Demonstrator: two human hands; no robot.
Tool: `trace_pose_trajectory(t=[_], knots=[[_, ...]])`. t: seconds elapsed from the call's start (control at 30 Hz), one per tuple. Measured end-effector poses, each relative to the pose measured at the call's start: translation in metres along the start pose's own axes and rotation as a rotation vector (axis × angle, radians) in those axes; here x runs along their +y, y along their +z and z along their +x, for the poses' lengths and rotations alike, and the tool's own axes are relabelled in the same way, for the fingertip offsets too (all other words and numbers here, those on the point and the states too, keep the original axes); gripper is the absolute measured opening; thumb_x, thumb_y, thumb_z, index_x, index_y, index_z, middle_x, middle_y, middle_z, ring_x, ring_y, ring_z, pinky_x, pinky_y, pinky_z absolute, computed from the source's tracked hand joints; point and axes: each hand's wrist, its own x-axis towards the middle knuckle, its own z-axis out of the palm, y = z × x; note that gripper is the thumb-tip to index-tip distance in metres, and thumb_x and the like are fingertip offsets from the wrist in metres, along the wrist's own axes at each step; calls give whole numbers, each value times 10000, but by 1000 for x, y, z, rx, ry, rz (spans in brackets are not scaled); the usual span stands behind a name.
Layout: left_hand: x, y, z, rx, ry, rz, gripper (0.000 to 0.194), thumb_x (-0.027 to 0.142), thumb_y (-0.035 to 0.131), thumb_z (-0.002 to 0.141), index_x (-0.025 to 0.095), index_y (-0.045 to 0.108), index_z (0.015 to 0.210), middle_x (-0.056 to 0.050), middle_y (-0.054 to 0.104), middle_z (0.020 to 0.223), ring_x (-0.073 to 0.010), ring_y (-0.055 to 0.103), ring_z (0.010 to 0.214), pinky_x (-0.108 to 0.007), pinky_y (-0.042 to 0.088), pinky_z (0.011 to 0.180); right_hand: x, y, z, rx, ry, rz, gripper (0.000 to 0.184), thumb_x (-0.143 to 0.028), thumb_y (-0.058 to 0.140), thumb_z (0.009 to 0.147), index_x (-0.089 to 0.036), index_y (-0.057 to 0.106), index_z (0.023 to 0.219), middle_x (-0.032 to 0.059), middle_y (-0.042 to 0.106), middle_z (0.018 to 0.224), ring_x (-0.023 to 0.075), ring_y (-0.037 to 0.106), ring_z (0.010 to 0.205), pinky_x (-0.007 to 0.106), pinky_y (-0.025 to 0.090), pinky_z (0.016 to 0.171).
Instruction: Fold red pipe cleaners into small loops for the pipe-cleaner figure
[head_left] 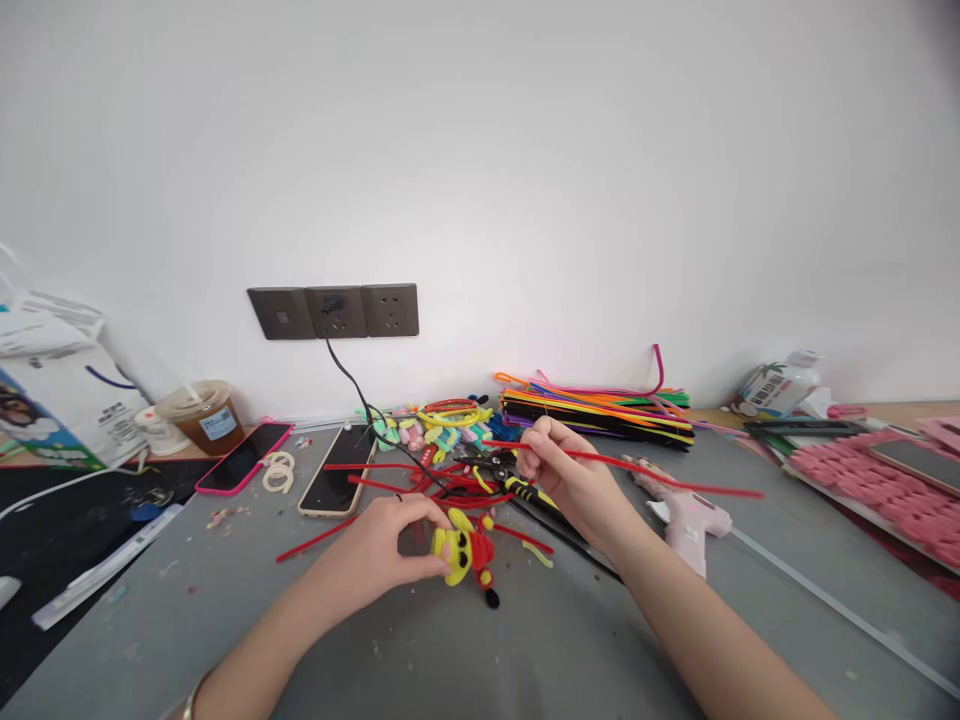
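My two bare hands work over a grey bench [420,660] set against a white wall [480,180]. My left hand [382,545] has its thumb and fingers [424,512] pinching a small figure [457,555], low and near the middle of the view. The figure has a yellow head, black eye shapes, a red body and a black tip; it is tilted sideways, head toward my left hand. My right hand [559,470], higher and to the right, pinches a red stem [660,475] between its fingertips; the stem runs on to the right, above my forearm.

Behind and between my hands lie loose red stems [315,538], yellow-and-black pliers [529,490] and a heap of pastel pieces [442,432]. A thick bundle [592,418] of many-coloured stems rests by the wall. To the right are a pale pink glue gun [690,520], a bottle [780,385] and a bumpy pink mat [870,480].

To the left are a gold-edged phone [337,480], cream rings [279,472], a pink-edged phone [244,458] and a lidded cup [214,420] of brown drink. A black cord [346,368] hangs from the wall sockets [334,312].
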Motion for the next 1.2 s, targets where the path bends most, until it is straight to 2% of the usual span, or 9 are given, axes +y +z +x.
trace_pose_trajectory(t=[0.1, 0.2, 0.3, 0.4, 0.6, 0.7, 0.87, 1.2], knots=[[-1, -15, -1, -107, -5, -54, 288, 397, 780, 768, 237, 715, 999, 8, 696, 948, -179, 573, 848, -268, 408, 764, 0, 0, -1, -71, 82, -10, 290, -372, 847, 760, -193, 620, 754, -29, 606, 623, 103, 528, 607, 204, 421, 594], [-5, -23, -1, -170, 16, -230, 319, 400, 787, 765, 221, 729, 1022, -18, 688, 953, -179, 587, 849, -268, 447, 767, 1, 0, -4, -157, 168, -32, 238, -348, 863, 740, -182, 715, 825, 8, 665, 710, 127, 588, 701, 227, 462, 672], [-10, -22, 0, -208, 64, -465, 334, 380, 797, 770, 219, 748, 1059, -48, 675, 1006, -184, 612, 885, -286, 482, 809, 2, 2, -8, -230, 192, -42, 213, -378, 819, 790, -184, 742, 831, 22, 661, 752, 139, 598, 730, 248, 483, 714], [-10, -17, 1, -242, 97, -602, 339, 363, 794, 787, 245, 765, 1103, -57, 655, 1025, -178, 614, 894, -282, 494, 816, 0, 5, -12, -312, 174, -96, 243, -412, 752, 853, -174, 729, 809, 37, 643, 779, 147, 588, 714, 271, 490, 703], [-9, -15, 2, -281, 88, -611, 372, 387, 747, 835, 259, 747, 1184, -49, 622, 974, -171, 591, 878, -256, 502, 771, -4, 12, -18, -448, 214, -192, 254, -385, 731, 882, -193, 659, 1032, 9, 625, 815, 117, 568, 658, 254, 491, 649], [-9, -15, 2, -294, 86, -611, 366, 378, 741, 839, 249, 747, 1182, -55, 646, 1005, -172, 598, 883, -257, 503, 778, -2, 14, -19, -496, 224, -210, 250, -359, 737, 879, -192, 634, 1034, 6, 629, 811, 119, 568, 686, 249, 485, 660], [-4, -14, 3, -306, 58, -642, 325, 344, 747, 834, 224, 758, 1136, -57, 675, 1030, -161, 610, 863, -241, 501, 762, 5, 15, -21, -506, 248, -245, 202, -337, 747, 870, -195, 623, 944, 1, 607, 854, 123, 568, 742, 232, 446, 651], [0, -15, 1, -309, 27, -659, 291, 340, 760, 818, 199, 748, 1072, -55, 686, 1016, -165, 630, 859, -247, 509, 747, 8, 19, -23, -455, 170, -312, 200, -353, 728, 883, -189, 613, 889, 1, 574, 840, 109, 488, 666, 232, 389, 584]])
